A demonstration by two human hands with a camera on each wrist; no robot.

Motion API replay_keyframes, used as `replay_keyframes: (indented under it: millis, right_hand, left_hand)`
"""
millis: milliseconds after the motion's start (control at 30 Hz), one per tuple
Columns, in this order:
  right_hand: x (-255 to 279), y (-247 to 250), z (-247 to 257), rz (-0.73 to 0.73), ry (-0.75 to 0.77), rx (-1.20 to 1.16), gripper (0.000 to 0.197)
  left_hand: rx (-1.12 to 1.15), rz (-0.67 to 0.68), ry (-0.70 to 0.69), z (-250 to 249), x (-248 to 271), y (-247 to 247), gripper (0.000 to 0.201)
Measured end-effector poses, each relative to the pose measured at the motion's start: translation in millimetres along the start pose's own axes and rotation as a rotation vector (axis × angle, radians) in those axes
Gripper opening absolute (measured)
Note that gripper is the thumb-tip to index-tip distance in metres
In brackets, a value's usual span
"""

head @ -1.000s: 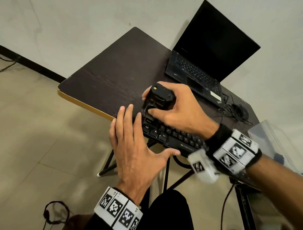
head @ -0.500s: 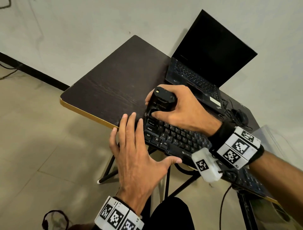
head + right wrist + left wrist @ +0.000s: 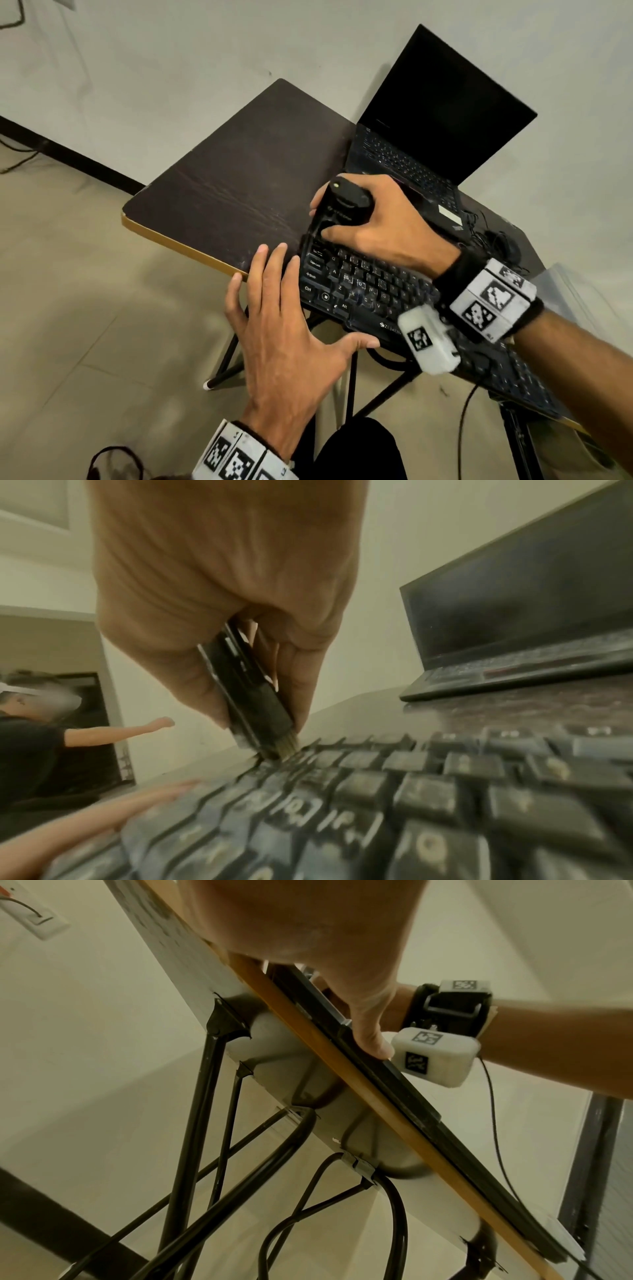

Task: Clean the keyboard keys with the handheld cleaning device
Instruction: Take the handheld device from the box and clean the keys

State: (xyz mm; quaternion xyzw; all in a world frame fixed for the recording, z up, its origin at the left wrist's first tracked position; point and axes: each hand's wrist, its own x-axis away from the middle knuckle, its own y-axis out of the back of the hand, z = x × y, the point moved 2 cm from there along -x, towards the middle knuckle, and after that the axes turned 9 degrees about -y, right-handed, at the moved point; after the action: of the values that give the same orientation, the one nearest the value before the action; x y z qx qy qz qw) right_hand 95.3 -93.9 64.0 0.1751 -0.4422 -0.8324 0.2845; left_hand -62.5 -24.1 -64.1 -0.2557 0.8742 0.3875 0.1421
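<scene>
Table [image 3: 222, 178]: under both your hands.
Keyboard [image 3: 363, 291]: beneath your right hand [image 3: 387, 222], its left end against your flat, straight-fingered left hand [image 3: 287, 335], thumb on its front edge.
Cleaning device [image 3: 342, 205]: gripped in your right hand, brush tip on the top-left keys; it has climbed from the lower rows, so that corner looks nearly covered.

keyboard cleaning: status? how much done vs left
Done: the right hand already grips the cleaning device, and the flat left hand steadies the keyboard at its left end.
In hand: the device's brush tip sits on the far-left top rows.
Left: probably most of it. Keys nearer the camera in the right wrist view look dusty; which rows are already clean cannot be told.
</scene>
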Motion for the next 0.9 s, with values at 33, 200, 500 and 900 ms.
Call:
replay_keyframes:
  millis: [33,200,500,900]
  right_hand:
    - [-0.6,-1.4,-0.2,0.002,0.004,0.005,0.027]
    - [-3.2,7.9,-6.0,-0.034,-0.052,-0.034,0.028]
    - [2.1,-3.5,2.9,0.019,-0.005,-0.058,0.028]
    - [1.7,4.1,-10.8,-0.051,-0.113,-0.090,0.027]
  left_hand:
    - [0.000,-0.004,0.004,0.5,-0.3,-0.4,0.136]
    - [0.011,0.000,-0.003,1.3,-0.9,1.2,0.136]
    - [0.009,0.003,0.000,0.9,-1.6,0.8,0.136]
    - [0.015,0.018,0.004,0.7,-2.5,1.0,0.138]
